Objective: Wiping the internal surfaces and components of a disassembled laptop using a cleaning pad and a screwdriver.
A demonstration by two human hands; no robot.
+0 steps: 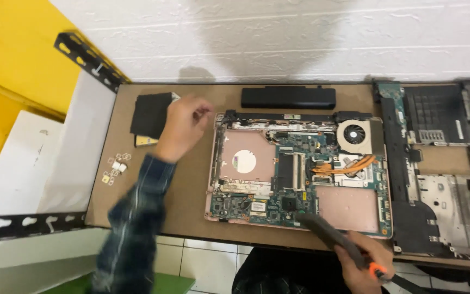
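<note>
Opened laptop base (300, 174), circuit board exposed, lies middle of tabletop (191, 207), long axis left-right. Right hand (363, 267) at near edge, fingers clenched round screwdriver (335, 237) with dark shaft and orange band; tip rests at board's near edge, tool slanting up-left. Right hand nearer board. Left hand (183, 125) hovers left of base, fingers loosely curled, holding nothing visible, just beside black pad (150, 113). Small screws (115, 167) further left. Battery (288, 98) behind base. Removed case shell (447, 169) right. White wall beyond.
</note>
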